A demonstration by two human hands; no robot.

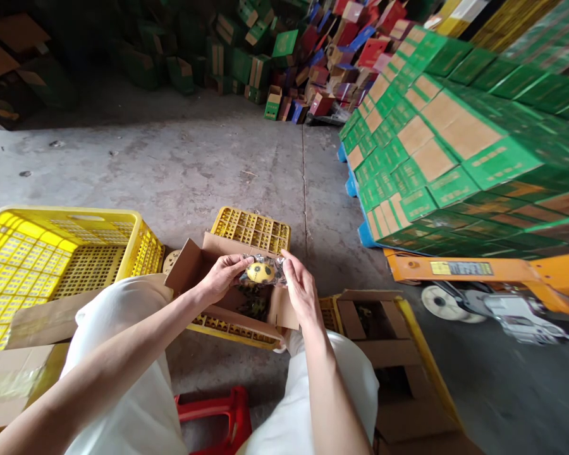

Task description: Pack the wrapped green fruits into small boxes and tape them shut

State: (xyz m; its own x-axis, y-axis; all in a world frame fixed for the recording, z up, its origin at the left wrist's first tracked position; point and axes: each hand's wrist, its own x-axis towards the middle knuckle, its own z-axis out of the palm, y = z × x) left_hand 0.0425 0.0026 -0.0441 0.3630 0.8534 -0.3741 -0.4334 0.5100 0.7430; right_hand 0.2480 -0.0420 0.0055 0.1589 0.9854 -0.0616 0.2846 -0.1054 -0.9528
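A clear plastic packet point(260, 272) with a yellow oval, dark-dotted design is stretched between my two hands. My left hand point(224, 277) pinches its left end, and the fingers of my right hand point(299, 287) are closed on the right end. Just below the packet is an open cardboard box point(186, 268) with its flaps up. Dark and yellow packets point(255, 303) lie inside it, partly hidden by my hands. An upturned yellow plastic crate point(253, 229) supports the box between my knees.
A large yellow crate point(137, 243) stands at the left. On the right, opened cartons point(393, 354) rest on another yellow crate, near an orange pallet jack point(455, 268) and stacked green boxes point(436, 151). A red stool point(239, 417) is beneath me. Loose boxes point(260, 69) are heaped behind.
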